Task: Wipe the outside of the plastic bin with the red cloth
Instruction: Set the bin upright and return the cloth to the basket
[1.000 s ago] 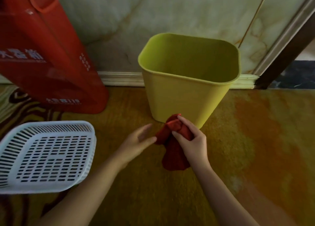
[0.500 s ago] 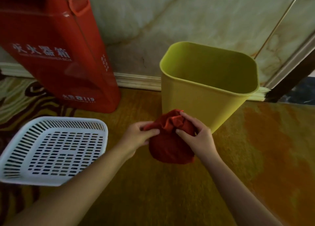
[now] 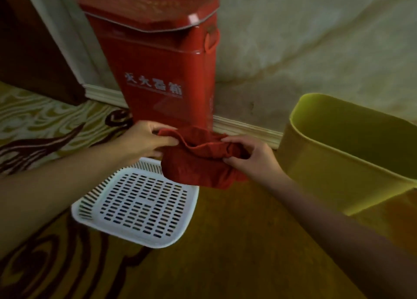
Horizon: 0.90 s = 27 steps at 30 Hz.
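Observation:
The red cloth hangs bunched between both hands, above the far edge of a white basket. My left hand pinches its left top edge. My right hand grips its right side, fingers curled into the folds. The yellow-green plastic bin stands upright and open on the carpet to the right, a short gap from my right hand. The cloth does not touch the bin.
A white slotted plastic basket lies on the patterned carpet below the cloth. A tall red metal box with white characters stands against the marble wall behind. A dark wooden door frame is at far left.
The view swung left, so the bin now sits at the right edge. Both hands carried the cloth away from the bin's base to above the basket and spread it wider.

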Tool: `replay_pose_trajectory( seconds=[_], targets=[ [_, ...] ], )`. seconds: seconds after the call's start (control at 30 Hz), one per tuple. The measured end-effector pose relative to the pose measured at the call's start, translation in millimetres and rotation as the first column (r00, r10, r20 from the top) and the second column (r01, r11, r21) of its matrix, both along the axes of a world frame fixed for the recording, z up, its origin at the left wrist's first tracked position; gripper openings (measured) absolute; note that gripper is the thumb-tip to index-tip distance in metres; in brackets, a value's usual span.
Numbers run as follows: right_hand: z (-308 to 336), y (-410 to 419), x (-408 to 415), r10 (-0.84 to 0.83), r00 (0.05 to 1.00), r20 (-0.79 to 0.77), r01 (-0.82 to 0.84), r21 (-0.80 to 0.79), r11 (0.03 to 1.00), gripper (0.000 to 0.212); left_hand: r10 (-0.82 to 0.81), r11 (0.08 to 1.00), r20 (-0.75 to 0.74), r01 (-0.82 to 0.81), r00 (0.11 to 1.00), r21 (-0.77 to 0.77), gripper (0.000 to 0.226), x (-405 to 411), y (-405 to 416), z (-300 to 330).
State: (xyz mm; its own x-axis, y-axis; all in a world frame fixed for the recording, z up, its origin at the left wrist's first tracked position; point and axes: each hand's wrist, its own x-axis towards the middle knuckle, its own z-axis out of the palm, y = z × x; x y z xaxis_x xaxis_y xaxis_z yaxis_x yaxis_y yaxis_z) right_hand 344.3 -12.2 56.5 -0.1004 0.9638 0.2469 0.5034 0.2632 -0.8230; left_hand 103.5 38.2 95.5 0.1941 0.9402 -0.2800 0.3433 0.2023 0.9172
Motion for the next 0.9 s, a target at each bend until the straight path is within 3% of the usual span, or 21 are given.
replay_pose_trajectory(
  seconds=[0.23, 0.43, 0.67, 0.9],
  targets=[
    [-23.2, 60.8, -99.8, 0.071, 0.994, -0.08, -0.084, -0.172, 0.982, 0.035, 0.231, 0.961, 0.181, -0.195, 0.956, -0.196, 0.023, -106.6, 1.0, -44.5],
    [-90.7, 77.0, -170.4, 0.089, 0.995, -0.053, -0.102, -0.356, 0.929, 0.03, 0.354, 0.906, 0.079, -0.32, 0.932, -0.279, 0.023, -168.5, 0.6, -106.5],
    [-155.2, 85.3, -206.1, 0.123, 0.991, 0.052, -0.084, -0.472, 0.878, 0.034, 0.365, 0.87, -0.043, -0.357, 0.93, -0.341, 0.028, -195.8, 10.1, -175.8],
    [-196.1, 95.8, -205.9, 0.098, 0.99, 0.098, -0.028, -0.553, 0.833, 0.037, 0.35, 0.841, -0.072, -0.348, 0.934, -0.415, 0.032, -190.0, 21.9, -213.0]
  ],
)
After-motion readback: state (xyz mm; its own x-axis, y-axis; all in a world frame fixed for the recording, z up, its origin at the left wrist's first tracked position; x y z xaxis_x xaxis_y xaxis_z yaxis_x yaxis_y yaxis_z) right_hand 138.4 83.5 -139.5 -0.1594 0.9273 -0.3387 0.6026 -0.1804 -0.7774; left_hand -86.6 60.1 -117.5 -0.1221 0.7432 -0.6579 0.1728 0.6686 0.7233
